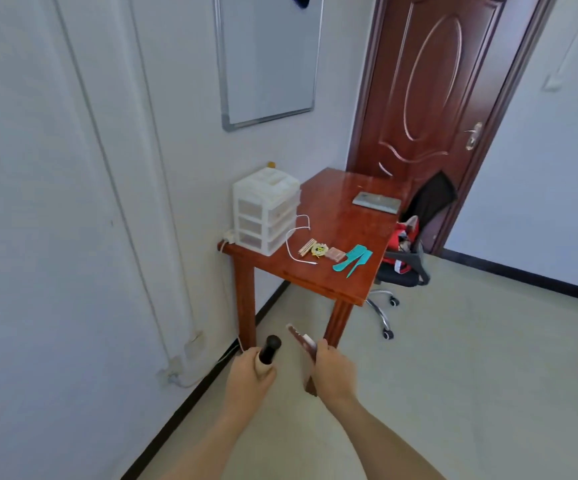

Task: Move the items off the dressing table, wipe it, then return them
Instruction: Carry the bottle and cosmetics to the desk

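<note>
Dressing table [343,216] beyond laden hands [332,370]

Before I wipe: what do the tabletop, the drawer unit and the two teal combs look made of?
Dressing table: looks like reddish-brown wood with a glossy varnish; its top mirrors light. It could be veneer.
Drawer unit: white translucent plastic, going by the see-through drawer fronts.
Teal combs: likely moulded plastic, given the uniform bright colour and thin teeth.

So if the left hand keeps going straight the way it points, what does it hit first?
Probably the near left leg of the dressing table. The left hand, gripping a black-tipped brush, points up-frame toward it. Depth is unclear from one view, so it may pass beside it.
</note>
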`<state>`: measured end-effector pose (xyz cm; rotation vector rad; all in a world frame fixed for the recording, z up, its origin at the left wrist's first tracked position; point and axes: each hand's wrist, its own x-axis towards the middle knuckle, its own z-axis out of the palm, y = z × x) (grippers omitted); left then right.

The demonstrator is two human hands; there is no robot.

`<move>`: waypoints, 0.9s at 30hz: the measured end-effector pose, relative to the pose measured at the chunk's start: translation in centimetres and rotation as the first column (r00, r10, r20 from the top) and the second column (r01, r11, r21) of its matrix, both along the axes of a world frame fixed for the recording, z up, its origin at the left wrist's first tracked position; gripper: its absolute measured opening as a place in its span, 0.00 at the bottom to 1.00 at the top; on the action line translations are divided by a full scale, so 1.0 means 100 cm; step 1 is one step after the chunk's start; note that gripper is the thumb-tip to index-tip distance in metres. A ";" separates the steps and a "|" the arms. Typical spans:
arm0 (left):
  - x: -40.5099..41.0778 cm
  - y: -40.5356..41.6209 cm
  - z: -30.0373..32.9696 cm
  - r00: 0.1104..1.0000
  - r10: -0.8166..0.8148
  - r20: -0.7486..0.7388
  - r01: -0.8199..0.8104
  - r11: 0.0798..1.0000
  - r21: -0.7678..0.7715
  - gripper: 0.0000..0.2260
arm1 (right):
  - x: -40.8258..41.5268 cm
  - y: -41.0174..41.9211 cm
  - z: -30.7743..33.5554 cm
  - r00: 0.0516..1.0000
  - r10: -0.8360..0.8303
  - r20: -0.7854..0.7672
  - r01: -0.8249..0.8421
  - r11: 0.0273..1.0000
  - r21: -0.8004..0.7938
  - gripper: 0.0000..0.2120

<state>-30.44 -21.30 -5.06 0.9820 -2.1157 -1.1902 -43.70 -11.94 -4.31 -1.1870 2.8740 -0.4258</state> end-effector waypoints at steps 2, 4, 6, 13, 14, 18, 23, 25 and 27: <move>-0.042 -0.003 0.000 0.999 -0.041 0.003 0.040 0.999 0.011 0.05 | -0.038 0.004 -0.003 0.998 -0.058 0.020 0.058 0.998 0.025 0.11; -0.082 -0.008 0.003 0.997 -0.080 0.006 0.080 0.997 0.017 0.07 | -0.072 0.004 -0.006 0.995 -0.102 0.015 0.101 0.994 0.044 0.11; -0.118 -0.019 0.002 0.992 -0.121 0.027 0.121 0.992 0.020 0.11 | -0.102 -0.002 -0.009 0.989 -0.143 0.040 0.140 0.987 0.074 0.12; -0.232 -0.099 -0.016 0.964 -0.232 0.128 0.227 0.973 0.046 0.08 | -0.193 -0.068 -0.027 0.944 -0.304 0.125 0.292 0.950 0.108 0.11; -0.248 -0.113 -0.018 0.956 -0.258 0.141 0.257 0.966 0.025 0.09 | -0.206 -0.080 -0.029 0.933 -0.332 0.140 0.319 0.942 0.110 0.12; -0.306 -0.162 -0.011 0.950 -0.293 0.105 0.292 0.956 0.031 0.07 | -0.250 -0.128 -0.027 0.882 -0.425 0.203 0.409 0.905 0.115 0.12; -0.377 -0.206 -0.008 0.942 -0.331 0.052 0.330 0.944 0.028 0.07 | -0.307 -0.178 -0.025 0.856 -0.467 0.224 0.455 0.884 0.103 0.14; -0.402 -0.220 -0.020 0.935 -0.348 0.066 0.347 0.937 0.028 0.08 | -0.329 -0.194 -0.032 0.852 -0.473 0.226 0.457 0.881 0.123 0.15; -0.430 -0.234 -0.029 0.931 -0.360 0.066 0.359 0.933 0.028 0.08 | -0.354 -0.210 -0.039 0.847 -0.476 0.237 0.458 0.879 0.133 0.15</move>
